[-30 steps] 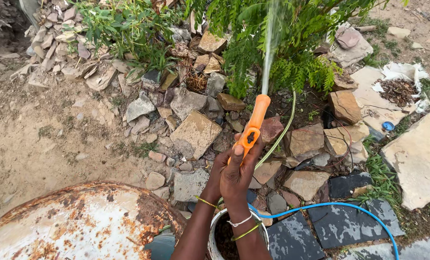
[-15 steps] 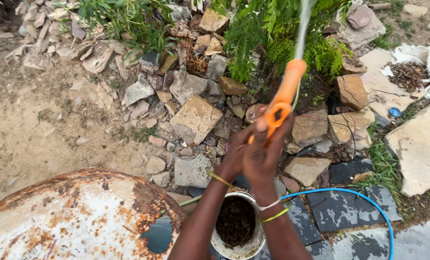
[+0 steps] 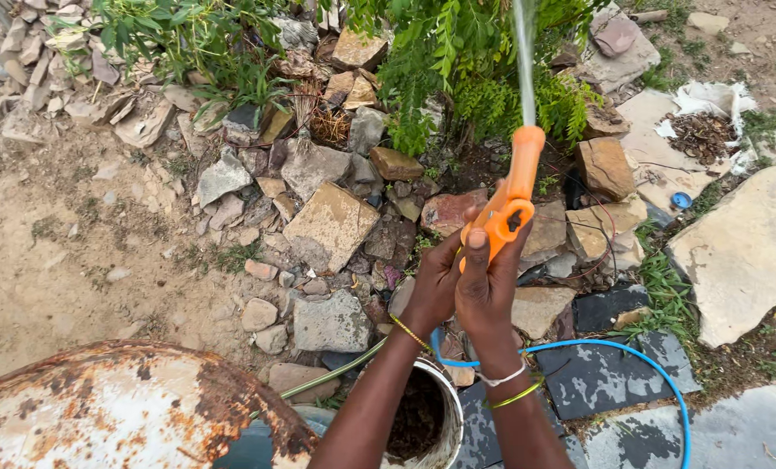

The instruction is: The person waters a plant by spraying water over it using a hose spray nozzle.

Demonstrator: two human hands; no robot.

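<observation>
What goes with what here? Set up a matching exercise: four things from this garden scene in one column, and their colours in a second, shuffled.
Things:
1. spray nozzle held in both hands
2. thin hose over the dark slabs
3. round drum at lower left
4. small cap on the ground at right

Colours:
A. blue, small and round
B. rusty brown and white
C. orange
D. blue, long and curved

Pairs: 1-C, 2-D, 3-B, 4-A

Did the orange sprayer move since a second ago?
Yes. The sprayer swung right: its tip pointed near the brown rock earlier, now it sits close to the big rock.
</observation>
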